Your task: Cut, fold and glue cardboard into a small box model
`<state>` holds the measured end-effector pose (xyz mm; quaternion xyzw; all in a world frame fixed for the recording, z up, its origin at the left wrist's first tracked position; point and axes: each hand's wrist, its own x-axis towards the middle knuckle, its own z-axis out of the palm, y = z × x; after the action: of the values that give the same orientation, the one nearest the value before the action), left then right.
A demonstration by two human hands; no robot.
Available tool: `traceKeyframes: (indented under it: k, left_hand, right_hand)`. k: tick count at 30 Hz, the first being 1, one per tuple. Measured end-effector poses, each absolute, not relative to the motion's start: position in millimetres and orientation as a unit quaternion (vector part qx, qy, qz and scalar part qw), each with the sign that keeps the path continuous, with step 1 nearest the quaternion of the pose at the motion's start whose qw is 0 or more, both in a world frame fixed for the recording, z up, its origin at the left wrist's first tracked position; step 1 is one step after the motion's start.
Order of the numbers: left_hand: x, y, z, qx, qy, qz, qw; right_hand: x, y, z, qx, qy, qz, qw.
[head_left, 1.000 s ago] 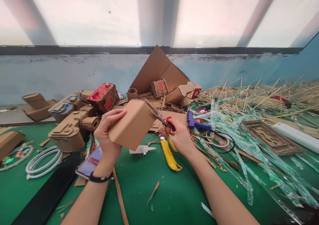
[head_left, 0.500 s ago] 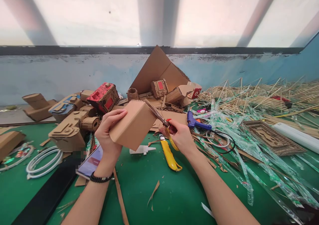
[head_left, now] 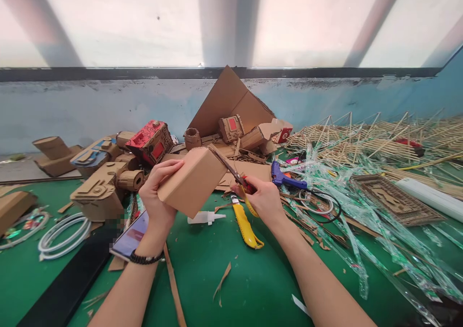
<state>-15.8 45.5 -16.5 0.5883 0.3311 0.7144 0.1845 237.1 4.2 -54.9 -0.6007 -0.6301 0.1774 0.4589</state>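
My left hand [head_left: 158, 192] grips a plain brown cardboard box [head_left: 191, 181] by its left side, holding it tilted above the green table. In my right hand [head_left: 261, 200] is a pair of scissors [head_left: 233, 170] with red and yellow on the handles. The scissors' blades lie along the box's upper right edge; whether they cut into it is hard to see. Under my right hand lies a yellow utility knife [head_left: 246, 223]. Below the box rests a small white glue bottle [head_left: 205, 217] with a pointed nozzle.
Cardboard models, among them a camera shape [head_left: 99, 187] and a red-topped box [head_left: 151, 141], crowd the back left. A blue glue gun [head_left: 285, 176] lies right of centre, near plastic wrappers [head_left: 347, 230] and wooden sticks [head_left: 361, 139]. A phone [head_left: 132, 238] sits by my left wrist.
The box has shifted slightly down and left in my left hand. The scissors' handles have drawn closer together in my right hand, while the blades stay at the box's edge.
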Motion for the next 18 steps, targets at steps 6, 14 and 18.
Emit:
traceKeyframes:
  k: [6,14,18]
  left_hand:
    - [-16.2,47.5,-16.5,0.589,0.333,0.710,0.195]
    - [-16.9,42.8,-16.7,0.634,0.327,0.687,0.138]
    - [-15.7,40.7,-14.9,0.647,0.322,0.682,0.114]
  right_hand:
    - [235.6,4.4,-51.9,-0.596,-0.602,0.196,0.493]
    - [231.4,2.1,-47.4,-0.538,-0.683,0.145,0.473]
    - [231.9,2.0,-47.6,-0.546,-0.678,0.154,0.467]
